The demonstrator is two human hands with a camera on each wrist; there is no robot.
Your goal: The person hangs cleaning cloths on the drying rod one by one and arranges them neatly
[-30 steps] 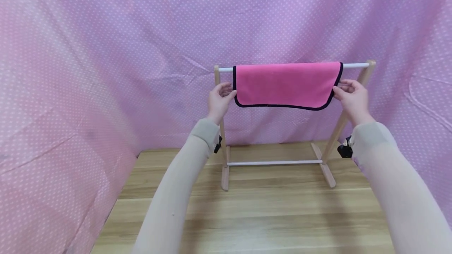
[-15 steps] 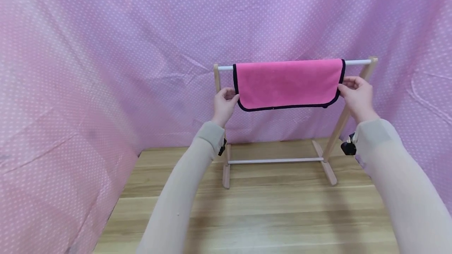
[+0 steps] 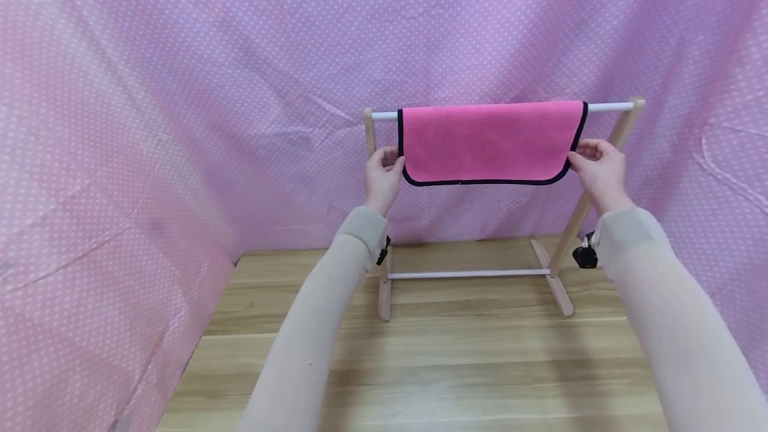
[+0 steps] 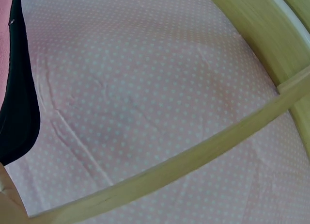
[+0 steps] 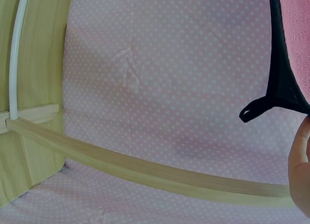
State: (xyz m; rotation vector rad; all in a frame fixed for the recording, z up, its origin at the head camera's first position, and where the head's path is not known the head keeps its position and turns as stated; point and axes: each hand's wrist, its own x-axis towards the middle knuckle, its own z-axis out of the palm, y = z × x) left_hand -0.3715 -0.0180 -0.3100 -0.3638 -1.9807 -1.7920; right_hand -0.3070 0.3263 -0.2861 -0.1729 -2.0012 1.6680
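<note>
A pink towel point(image 3: 492, 142) with a black bound edge hangs over the white top bar point(image 3: 609, 107) of a wooden rack. At its left edge, my left hand point(image 3: 382, 181) pinches the black binding between thumb and fingers. On the opposite side my right hand point(image 3: 602, 175) pinches the right edge at about the same height. The right wrist view shows a small black loop point(image 5: 255, 109) at a corner of the towel, close to the right fingers. In the left wrist view a rounded black corner point(image 4: 22, 122) appears beside a sliver of the left hand point(image 4: 8, 202).
The rack's side post point(image 3: 570, 235) and lower white rod point(image 3: 468, 274) stand on a wood-grain tabletop point(image 3: 480, 365). Pink polka-dot fabric point(image 3: 270, 119) surrounds the table at the back and sides. A black wrist device point(image 3: 585, 255) sits under the right cuff.
Both hands keep their pinch. The left hand has shifted slightly right and down; the right hand rose, then came back down. The towel's lower edge now hangs nearly level.
</note>
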